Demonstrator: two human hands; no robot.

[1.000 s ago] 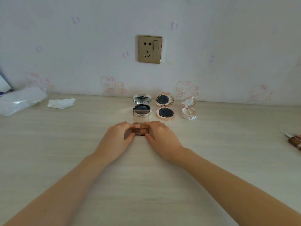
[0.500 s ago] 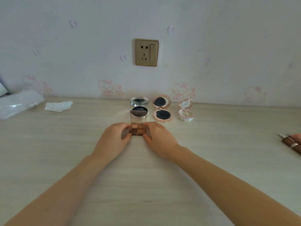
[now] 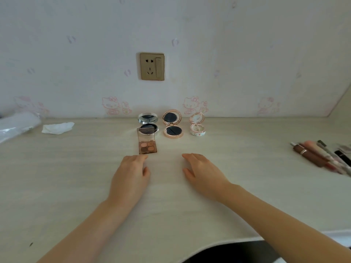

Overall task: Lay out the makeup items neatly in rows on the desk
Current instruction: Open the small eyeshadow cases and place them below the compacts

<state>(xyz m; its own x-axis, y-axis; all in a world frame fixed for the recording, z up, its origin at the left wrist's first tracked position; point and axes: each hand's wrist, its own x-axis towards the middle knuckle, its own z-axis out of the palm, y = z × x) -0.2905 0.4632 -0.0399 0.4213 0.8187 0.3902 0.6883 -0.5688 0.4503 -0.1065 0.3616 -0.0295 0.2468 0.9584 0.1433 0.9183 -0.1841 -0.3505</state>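
Both hands off eyeshadow palette (image 3: pixel 147 146)

Three round compacts (image 3: pixel 172 123), one eyeshadow palette (image 3: pixel 147 144), two hands (image 3: pixel 131 175).

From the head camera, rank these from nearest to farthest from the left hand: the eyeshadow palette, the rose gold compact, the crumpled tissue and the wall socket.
Measured from the left hand:
1. Eyeshadow palette, just ahead of the fingertips.
2. Rose gold compact, ahead and to the right, in the back row.
3. Crumpled tissue, far off to the left.
4. Wall socket, up on the wall behind the desk.
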